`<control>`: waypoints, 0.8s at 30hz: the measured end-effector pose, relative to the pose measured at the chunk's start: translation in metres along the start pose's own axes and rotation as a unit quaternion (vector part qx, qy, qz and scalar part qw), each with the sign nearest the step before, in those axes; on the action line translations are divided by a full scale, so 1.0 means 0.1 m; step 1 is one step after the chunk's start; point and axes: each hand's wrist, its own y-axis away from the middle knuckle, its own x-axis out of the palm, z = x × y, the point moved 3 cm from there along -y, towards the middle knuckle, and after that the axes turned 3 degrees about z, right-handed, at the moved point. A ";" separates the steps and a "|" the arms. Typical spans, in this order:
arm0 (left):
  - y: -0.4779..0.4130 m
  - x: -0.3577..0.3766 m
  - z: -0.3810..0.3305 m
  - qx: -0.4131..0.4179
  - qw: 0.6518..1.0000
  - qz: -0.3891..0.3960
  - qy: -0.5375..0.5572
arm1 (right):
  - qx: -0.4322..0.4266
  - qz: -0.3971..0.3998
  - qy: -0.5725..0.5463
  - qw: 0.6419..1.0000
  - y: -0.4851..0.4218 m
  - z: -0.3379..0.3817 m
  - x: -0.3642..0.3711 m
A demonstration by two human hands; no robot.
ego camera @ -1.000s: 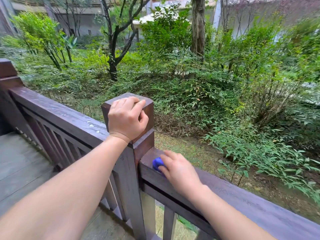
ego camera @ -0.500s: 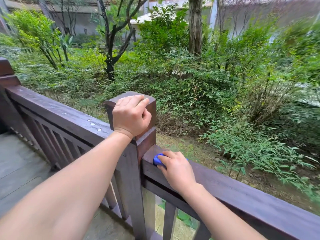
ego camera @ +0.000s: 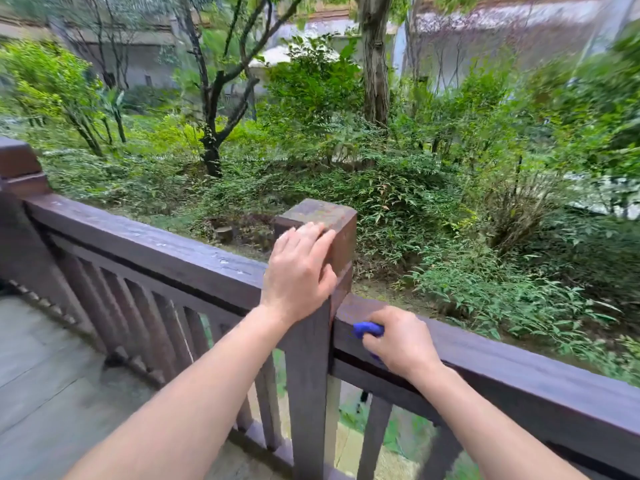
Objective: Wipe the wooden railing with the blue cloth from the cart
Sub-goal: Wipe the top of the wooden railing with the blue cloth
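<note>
A dark brown wooden railing [ego camera: 519, 372] runs across the view, with a square corner post [ego camera: 322, 220] in the middle. My left hand [ego camera: 299, 271] lies flat against the near side of the post, fingers loosely apart over its top edge. My right hand [ego camera: 401, 341] presses a bunched blue cloth [ego camera: 367, 329] onto the top rail just right of the post. Only a small blue fold shows past my fingers. No cart is in view.
A second rail section [ego camera: 138, 244] with vertical slats runs left to another post [ego camera: 17, 168]. Grey deck boards [ego camera: 52, 393] lie at the lower left. Beyond the railing are shrubs, trees [ego camera: 211, 98] and a building wall.
My left hand has gone from a fist on the post top to flatter fingers on its near side. My right hand with the cloth stays by the post. The view has shifted.
</note>
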 end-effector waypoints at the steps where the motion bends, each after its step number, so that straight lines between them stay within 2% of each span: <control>1: 0.15 -0.05 0.09 -0.005 1.000 -0.001 -0.002 | -0.002 -0.004 -0.005 1.000 0.03 0.09 0.00; 7: 0.82 -0.38 0.80 -0.103 0.993 0.061 -0.017 | -0.042 -0.034 -0.062 0.997 0.10 0.95 0.06; 14: 1.28 -0.75 1.63 -0.152 0.977 0.134 -0.071 | -0.083 -0.045 -0.088 0.992 -0.16 1.90 0.24; 24: 1.42 -0.60 2.61 -0.212 0.953 0.190 -0.099 | -0.127 -0.047 -0.081 0.988 -0.77 2.50 0.65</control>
